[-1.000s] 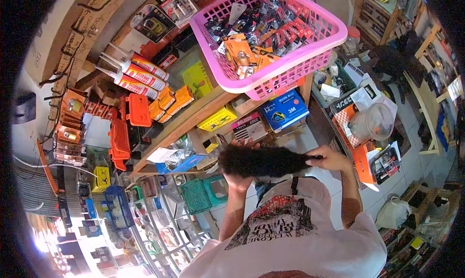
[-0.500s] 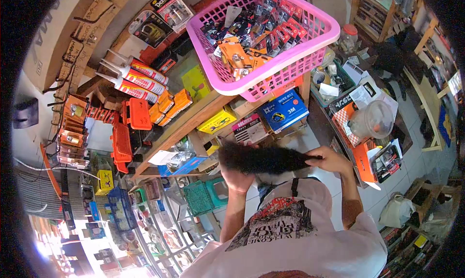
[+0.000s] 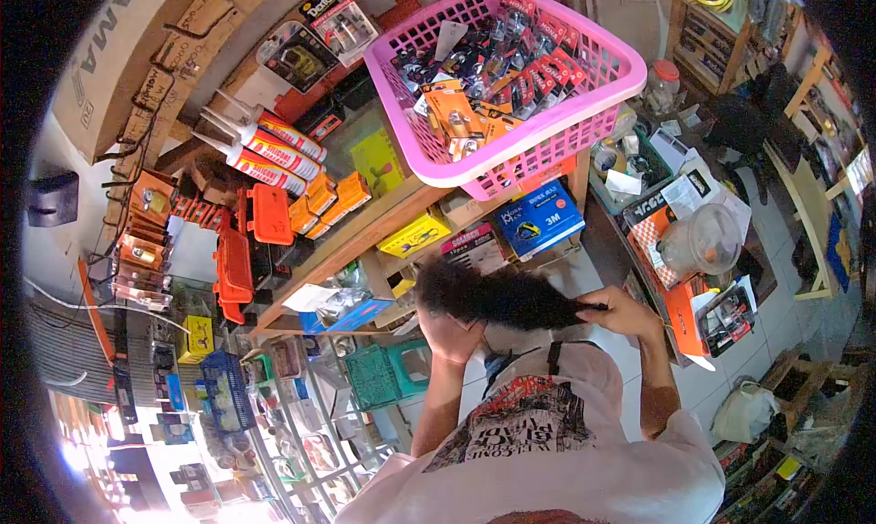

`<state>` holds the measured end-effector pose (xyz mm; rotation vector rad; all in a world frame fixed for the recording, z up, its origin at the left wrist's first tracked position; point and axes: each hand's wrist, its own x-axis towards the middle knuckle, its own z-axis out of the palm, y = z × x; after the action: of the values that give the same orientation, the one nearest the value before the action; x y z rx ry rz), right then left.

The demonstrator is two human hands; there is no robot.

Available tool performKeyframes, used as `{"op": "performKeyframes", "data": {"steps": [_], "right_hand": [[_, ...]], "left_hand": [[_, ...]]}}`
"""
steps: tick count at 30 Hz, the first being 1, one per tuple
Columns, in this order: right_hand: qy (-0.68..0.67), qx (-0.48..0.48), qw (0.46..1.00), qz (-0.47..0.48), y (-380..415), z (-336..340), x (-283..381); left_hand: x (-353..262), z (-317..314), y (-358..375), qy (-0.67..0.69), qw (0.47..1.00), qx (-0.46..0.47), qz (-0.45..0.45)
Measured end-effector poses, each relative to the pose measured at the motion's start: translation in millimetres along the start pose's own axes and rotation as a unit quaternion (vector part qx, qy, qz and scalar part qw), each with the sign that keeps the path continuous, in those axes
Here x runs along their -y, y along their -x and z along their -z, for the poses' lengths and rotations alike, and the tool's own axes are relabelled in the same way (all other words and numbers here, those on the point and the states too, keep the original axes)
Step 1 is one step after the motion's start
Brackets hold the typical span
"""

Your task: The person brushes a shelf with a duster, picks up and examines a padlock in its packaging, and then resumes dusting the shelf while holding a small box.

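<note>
A thick bundle of dark hair (image 3: 497, 296) is stretched sideways in front of my chest, above my white printed T-shirt (image 3: 538, 433). My left hand (image 3: 449, 337) grips its thick end from below. The fingers of my right hand (image 3: 620, 310) are closed on its thin, tapering end. Both forearms rise from the bottom of the view.
A pink basket (image 3: 529, 145) full of packaged hardware sits on a wooden shelf (image 3: 365, 223). Sealant tubes (image 3: 265, 145), orange boxes (image 3: 324, 196), a blue box (image 3: 540, 218) and a clear plastic jar (image 3: 703, 237) surround it. A glass display case (image 3: 301, 433) stands lower left.
Both hands stay on the hair. The hair bundle and my left hand have shifted slightly upward, and the view has tilted a little.
</note>
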<state>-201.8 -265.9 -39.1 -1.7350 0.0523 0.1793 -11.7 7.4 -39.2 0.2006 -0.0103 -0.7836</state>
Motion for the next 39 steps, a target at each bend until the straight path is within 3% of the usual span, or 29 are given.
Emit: {"op": "performKeyframes", "data": {"steps": [2, 3, 5, 6, 7, 8, 11, 12, 15, 17, 19, 23, 24, 30, 33, 36, 38, 39], "right_hand": [[0.008, 0.036, 0.999, -0.026, 0, 3, -1], [0.012, 0.038, 0.999, -0.006, 0, 2, -1], [0.019, 0.041, 0.998, 0.037, -1, 0, -1], [-0.005, 0.019, 0.999, 0.026, -3, -1, -1], [-0.029, -0.002, 0.999, 0.014, -5, -4, 0], [-0.052, -0.023, 0.998, 0.003, -6, -4, 1], [0.006, 0.083, 0.997, 0.006, -6, 6, 6], [0.014, 0.070, 0.997, 0.013, -8, 7, 4], [0.014, 0.045, 0.999, 0.003, -12, 6, 0], [-0.015, 0.042, 0.998, -0.039, -13, 6, 6], [-0.003, 0.047, 0.999, -0.015, -13, 9, 5], [-0.012, -0.024, 1.000, 0.007, -18, 10, 9], [-0.009, -0.014, 1.000, 0.004, -19, 12, 11], [-0.027, 0.030, 0.999, 0.005, -21, 12, 19], [-0.026, 0.030, 0.999, 0.006, -25, 14, 15], [-0.017, 0.018, 1.000, 0.005, -24, 15, 21], [-0.028, 0.007, 1.000, 0.009, -24, 14, 23], [-0.021, 0.006, 1.000, 0.016, -24, 14, 23]], "left_hand": [[-7, 14, -6, -0.014, 0.999, 0.032, -0.004], [2, -17, 5, -0.007, 0.999, -0.033, 0.009], [0, -26, 4, -0.008, 0.998, -0.027, 0.054], [0, -23, 3, -0.031, 0.998, -0.046, 0.044], [5, -20, -1, -0.014, 0.998, -0.031, -0.053], [0, -19, -3, -0.029, 0.997, -0.061, -0.024], [1, -32, 5, -0.042, 0.995, -0.091, 0.021], [5, -41, 5, -0.046, 0.998, -0.039, 0.024], [3, -15, -4, -0.027, 0.999, -0.027, -0.036], [1, -13, -2, -0.052, 0.998, -0.046, 0.007], [-3, -18, -2, -0.080, 0.994, -0.064, 0.049], [-2, -38, -15, -0.043, 0.997, -0.065, 0.002], [1, -55, -14, -0.082, 0.989, -0.126, -0.007], [-21, 43, 0, 0.016, 0.998, -0.006, 0.057], [-29, 75, 5, -0.045, 0.987, -0.153, 0.032], [-29, 73, 6, -0.033, 0.991, -0.119, 0.040], [-15, 16, -1, -0.098, 0.945, -0.311, -0.006], [-13, 8, -2, -0.107, 0.938, -0.329, -0.015]]}}
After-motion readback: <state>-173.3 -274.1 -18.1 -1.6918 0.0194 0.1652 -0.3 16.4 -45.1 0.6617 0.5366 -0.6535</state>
